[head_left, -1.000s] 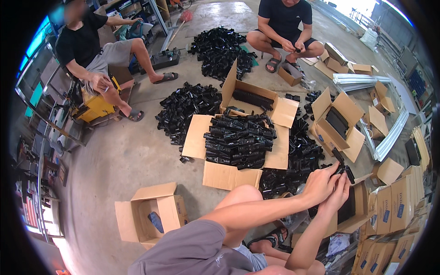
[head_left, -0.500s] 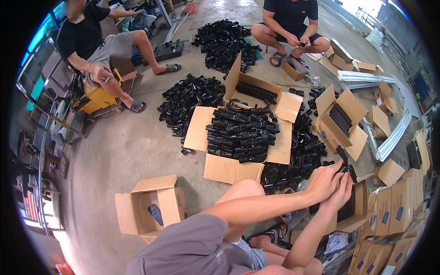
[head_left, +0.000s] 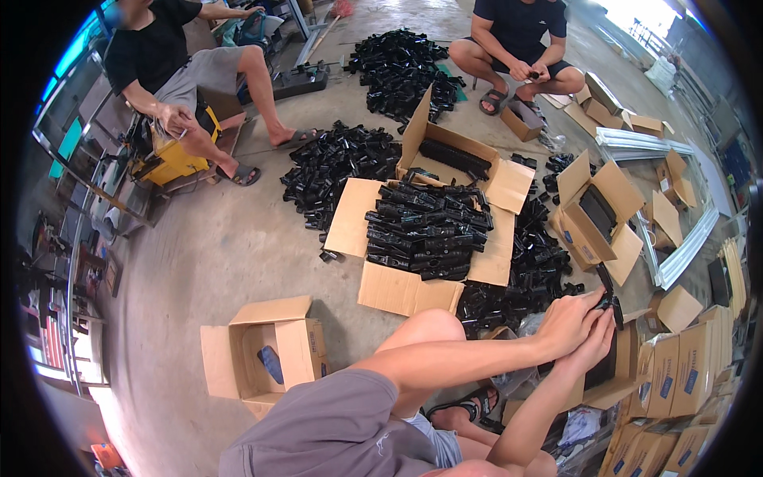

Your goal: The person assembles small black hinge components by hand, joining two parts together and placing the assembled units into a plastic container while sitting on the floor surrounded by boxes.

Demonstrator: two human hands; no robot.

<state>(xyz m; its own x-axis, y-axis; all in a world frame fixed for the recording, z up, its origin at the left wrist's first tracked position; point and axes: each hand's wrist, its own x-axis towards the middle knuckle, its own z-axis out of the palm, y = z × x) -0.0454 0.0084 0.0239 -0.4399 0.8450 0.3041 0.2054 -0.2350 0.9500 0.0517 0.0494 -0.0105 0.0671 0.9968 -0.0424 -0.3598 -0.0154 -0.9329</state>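
My left hand (head_left: 569, 321) and my right hand (head_left: 594, 348) meet at the right, both closed on a long, narrow, black hinged-looking part (head_left: 607, 280). One end of it points up past my fingers and another section hangs beside the fingertips; my fingers hide the middle. Just below my hands stands an open cardboard box (head_left: 628, 354) with dark contents. Left of them, a large open box (head_left: 380, 288) has similar black parts (head_left: 429, 230) heaped across it. More loose black parts (head_left: 520, 274) lie on the floor between that box and my hands.
An open box (head_left: 296, 354) with a blue item inside sits by my knee. Sealed cartons (head_left: 687, 370) stack at the right. Another open box (head_left: 584, 230) holds black parts. Further heaps (head_left: 338, 171) lie beyond. Two people (head_left: 151, 56) (head_left: 520, 36) sit or squat at the back.
The black part has turned more upright in my hands, and both hands stay closed on it. The whole view has shifted slightly, so the surroundings appear a little further right.
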